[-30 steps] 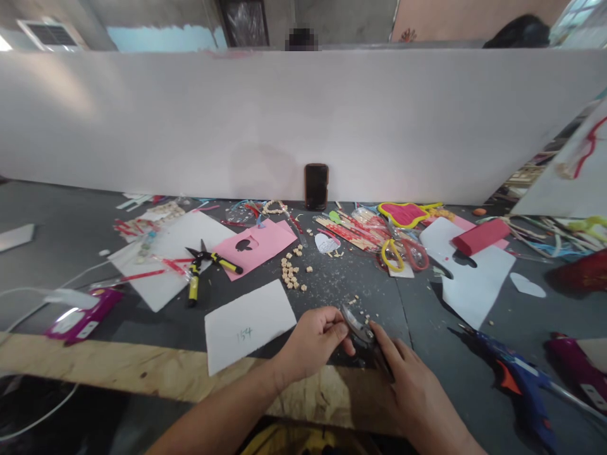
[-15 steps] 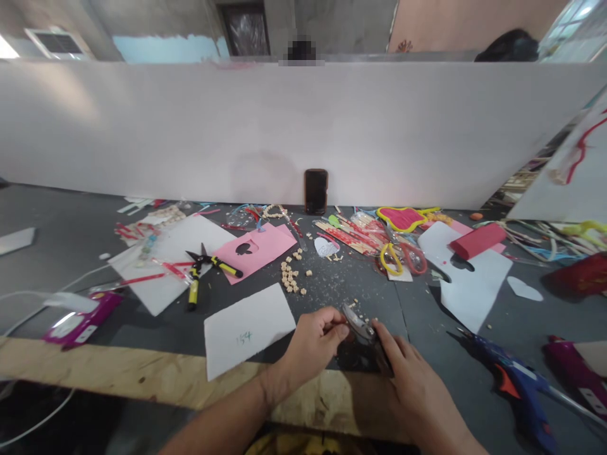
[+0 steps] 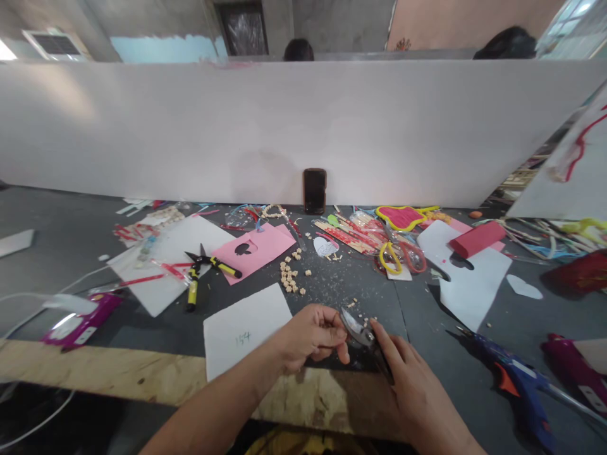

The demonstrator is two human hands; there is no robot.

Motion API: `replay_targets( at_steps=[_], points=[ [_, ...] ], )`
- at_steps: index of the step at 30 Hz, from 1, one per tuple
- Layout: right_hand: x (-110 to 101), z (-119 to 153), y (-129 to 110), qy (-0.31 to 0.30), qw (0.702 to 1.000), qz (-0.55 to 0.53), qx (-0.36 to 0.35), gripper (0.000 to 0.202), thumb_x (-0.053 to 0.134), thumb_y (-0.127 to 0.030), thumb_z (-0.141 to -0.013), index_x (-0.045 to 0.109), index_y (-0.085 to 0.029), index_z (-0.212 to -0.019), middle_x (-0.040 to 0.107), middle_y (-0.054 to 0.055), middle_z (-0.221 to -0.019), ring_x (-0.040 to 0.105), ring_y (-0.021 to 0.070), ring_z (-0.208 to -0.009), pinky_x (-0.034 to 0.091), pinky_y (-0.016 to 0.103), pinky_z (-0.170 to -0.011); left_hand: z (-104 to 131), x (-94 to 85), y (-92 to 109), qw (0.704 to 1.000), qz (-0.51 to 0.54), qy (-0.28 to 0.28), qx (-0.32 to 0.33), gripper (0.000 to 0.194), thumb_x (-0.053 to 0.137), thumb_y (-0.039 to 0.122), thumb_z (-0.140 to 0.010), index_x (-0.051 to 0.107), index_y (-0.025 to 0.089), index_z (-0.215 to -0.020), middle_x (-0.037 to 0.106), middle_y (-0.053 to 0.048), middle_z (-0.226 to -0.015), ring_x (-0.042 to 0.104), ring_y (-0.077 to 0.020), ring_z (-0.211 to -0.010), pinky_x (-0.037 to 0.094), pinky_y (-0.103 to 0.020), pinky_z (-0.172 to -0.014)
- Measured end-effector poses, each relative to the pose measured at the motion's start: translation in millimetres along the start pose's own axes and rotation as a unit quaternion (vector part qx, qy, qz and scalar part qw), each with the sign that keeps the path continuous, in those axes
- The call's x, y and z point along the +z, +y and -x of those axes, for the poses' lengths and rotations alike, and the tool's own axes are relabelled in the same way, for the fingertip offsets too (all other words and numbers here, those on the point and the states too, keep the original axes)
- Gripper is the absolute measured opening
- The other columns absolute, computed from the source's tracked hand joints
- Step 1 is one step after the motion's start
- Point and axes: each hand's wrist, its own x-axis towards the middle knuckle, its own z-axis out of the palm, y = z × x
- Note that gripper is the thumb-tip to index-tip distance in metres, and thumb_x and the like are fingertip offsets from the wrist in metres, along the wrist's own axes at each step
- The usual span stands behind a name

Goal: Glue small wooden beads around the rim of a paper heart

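My right hand [image 3: 410,373] is closed round the dark handles of a pair of pruning shears [image 3: 359,332], whose silver blades point up and left. Close beside the blades, my left hand [image 3: 315,338] is pinched, and what lies between its fingertips is too small or hidden to make out. Tiny pale cut pieces [image 3: 351,303] lie just beyond the blades. A cluster of small beige pieces [image 3: 287,278] sits further up and left on the dark table. Under my left forearm rests a white card [image 3: 246,328] marked "154".
Black-and-yellow pliers [image 3: 193,278] and pink paper [image 3: 265,246] lie left. A phone [image 3: 315,191] leans on the white partition [image 3: 190,126]. Red-patterned sticks [image 3: 348,237], scissors [image 3: 391,258] and cut white paper [image 3: 469,284] lie right, with a blue glue gun [image 3: 515,379] nearer.
My left hand has turned and shifted slightly, its lower fingers now showing below the pinch. The shears in my right hand have barely moved.
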Motion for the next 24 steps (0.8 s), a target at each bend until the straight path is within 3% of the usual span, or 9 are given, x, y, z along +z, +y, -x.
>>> replay_targets(
  at_steps=[5,9,15,19,24],
  points=[
    [-1,-8,0,-0.046,0.999,0.004,0.027,0.081,0.036,0.002,-0.066,0.026,-0.017,-0.143,0.064,0.010,-0.098,0.064,0.0219,-0.088,0.052,0.032,-0.075,-5,7.0,-5,0.987,-0.105,0.100,0.069,0.024,0.062,0.036,-0.074,0.057,0.013,-0.074,0.065,-0.003,-0.059,0.027,-0.0031,-0.036,0.016,-0.018,-0.038],
    [-3,-12,1,-0.087,0.995,-0.025,0.036,0.078,0.038,0.001,-0.064,0.031,-0.013,-0.141,0.064,0.014,-0.108,0.064,0.0229,-0.096,0.051,0.031,-0.078,-9,10.9,-10,0.955,-0.205,0.184,0.114,0.021,0.056,0.032,-0.076,0.053,0.014,-0.066,0.066,-0.004,-0.060,0.036,-0.0061,-0.042,0.024,-0.019,-0.043],
    [-7,-13,2,-0.091,0.994,-0.051,0.035,0.066,0.036,-0.003,-0.075,0.032,-0.011,-0.140,0.062,0.016,-0.116,0.063,0.0212,-0.100,0.049,0.030,-0.082,-14,8.6,-15,0.961,-0.172,0.171,0.134,0.023,0.055,0.035,-0.077,0.051,0.015,-0.066,0.066,-0.004,-0.061,0.031,-0.0048,-0.040,0.022,-0.019,-0.042],
    [-9,-16,2,-0.080,0.995,-0.034,0.041,0.056,0.033,-0.011,-0.083,0.033,-0.013,-0.139,0.059,0.015,-0.120,0.060,0.0214,-0.105,0.048,0.032,-0.085,-15,7.5,-16,0.957,-0.183,0.184,0.131,0.019,0.057,0.034,-0.075,0.055,0.015,-0.073,0.066,-0.002,-0.064,0.037,-0.0053,-0.040,0.027,-0.018,-0.042],
    [-8,-15,-1,-0.076,0.995,0.022,0.063,0.074,0.038,-0.004,-0.070,0.029,-0.017,-0.142,0.059,0.013,-0.118,0.059,0.0232,-0.102,0.048,0.034,-0.083,-12,8.9,-16,0.955,-0.174,0.198,0.139,0.017,0.058,0.032,-0.074,0.056,0.015,-0.070,0.066,-0.002,-0.064,0.041,-0.0059,-0.042,0.028,-0.018,-0.043]
  ],
)
